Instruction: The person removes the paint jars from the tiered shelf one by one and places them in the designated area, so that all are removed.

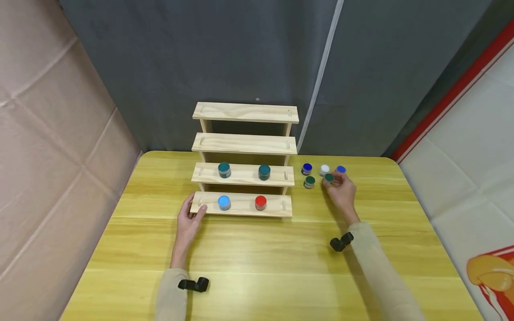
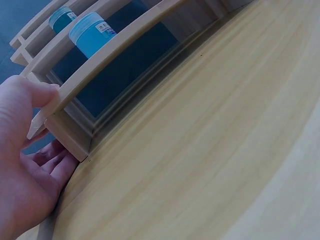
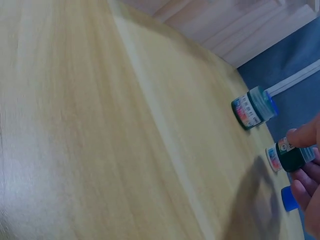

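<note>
My left hand [image 1: 188, 223] grips the left end of the bottom tier of a stepped wooden rack [image 1: 242, 204]. In the left wrist view its thumb presses the tier's front edge, with the fingers beside the side panel. On that tier stand a light blue paint jar [image 1: 224, 203] and a red paint jar [image 1: 260, 203]; two teal paint jars [image 1: 224, 170] occupy the tier above. Right of the rack, my right hand [image 1: 342, 194] pinches a green-lidded paint jar [image 1: 329, 178] between thumb and fingers. The right wrist view shows this dark green jar [image 3: 290, 156] and its printed label.
Near the held jar stand another green-lidded jar [image 1: 309, 182], a dark blue jar [image 1: 307, 169], a white-lidded jar [image 1: 324, 169] and a blue-lidded jar [image 1: 341, 169]. A grey curtain [image 1: 201, 58] hangs behind the wooden table [image 1: 261, 267], with light walls on both sides.
</note>
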The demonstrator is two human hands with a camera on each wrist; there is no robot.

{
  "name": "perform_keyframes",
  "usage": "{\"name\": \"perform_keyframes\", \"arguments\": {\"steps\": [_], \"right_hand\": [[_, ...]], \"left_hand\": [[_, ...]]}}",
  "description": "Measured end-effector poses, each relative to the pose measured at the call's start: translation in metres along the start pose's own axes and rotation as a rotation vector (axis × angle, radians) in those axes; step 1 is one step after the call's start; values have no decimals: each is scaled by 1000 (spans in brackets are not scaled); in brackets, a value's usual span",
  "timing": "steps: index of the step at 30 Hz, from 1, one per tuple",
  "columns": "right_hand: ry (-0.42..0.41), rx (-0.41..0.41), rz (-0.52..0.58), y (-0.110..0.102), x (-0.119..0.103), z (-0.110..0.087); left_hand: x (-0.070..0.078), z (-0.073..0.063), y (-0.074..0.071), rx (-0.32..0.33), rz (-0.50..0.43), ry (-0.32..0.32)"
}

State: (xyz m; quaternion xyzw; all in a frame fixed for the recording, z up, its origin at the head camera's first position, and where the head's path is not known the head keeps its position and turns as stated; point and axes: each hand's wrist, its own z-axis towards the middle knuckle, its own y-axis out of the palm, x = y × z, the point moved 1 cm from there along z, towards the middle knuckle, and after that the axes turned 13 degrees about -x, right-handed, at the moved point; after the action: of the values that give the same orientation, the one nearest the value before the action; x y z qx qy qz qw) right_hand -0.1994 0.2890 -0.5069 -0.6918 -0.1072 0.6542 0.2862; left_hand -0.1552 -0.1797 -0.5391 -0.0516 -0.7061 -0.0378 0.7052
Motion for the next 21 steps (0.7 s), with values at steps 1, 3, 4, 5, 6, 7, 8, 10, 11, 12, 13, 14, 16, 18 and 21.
{"name": "perform_keyframes", "arguments": {"steps": [1, 3, 4, 5, 6, 7, 8, 10, 11, 12, 13, 14, 16, 18, 21], "right_hand": [[2, 1, -1, 1, 2, 0], [5, 0, -3, 2, 4, 0], [6, -1, -6, 3, 6, 0], [6, -3, -7, 3, 7, 0], [8, -6, -11, 4, 8, 1], [10, -9, -13, 4, 10, 1], [12, -12, -18, 4, 11, 1], [13, -13, -28, 5, 13, 0], [14, -14, -26, 6, 13, 0], [13, -13, -26, 6, 14, 0], [12, -12, -24, 7, 15, 0], [11, -10, -25, 7, 15, 0], [5, -4, -21, 8, 16, -1], [1, 2, -22, 9, 16, -1], [-6, 5, -28, 10, 17, -1]], "left_hand": [[0, 0, 0, 1, 1, -1], [-1, 0, 0, 4, 1, -2], [-1, 0, 0, 6, 2, -2], [-2, 1, 0, 8, 4, -2], [-2, 1, 0, 9, 6, -1], [-2, 1, 0, 10, 11, -3], [-2, 1, 0, 11, 12, -5], [-3, 1, 0, 11, 18, -8], [-3, 1, 0, 11, 22, -11], [-3, 0, 0, 9, 26, -15], [-3, 0, 0, 9, 28, -19], [-4, 0, 0, 9, 27, -19], [-4, 0, -1, 6, 26, -20], [-4, 0, -1, 3, 24, -19], [-4, 0, -1, 5, 15, -16]]}}
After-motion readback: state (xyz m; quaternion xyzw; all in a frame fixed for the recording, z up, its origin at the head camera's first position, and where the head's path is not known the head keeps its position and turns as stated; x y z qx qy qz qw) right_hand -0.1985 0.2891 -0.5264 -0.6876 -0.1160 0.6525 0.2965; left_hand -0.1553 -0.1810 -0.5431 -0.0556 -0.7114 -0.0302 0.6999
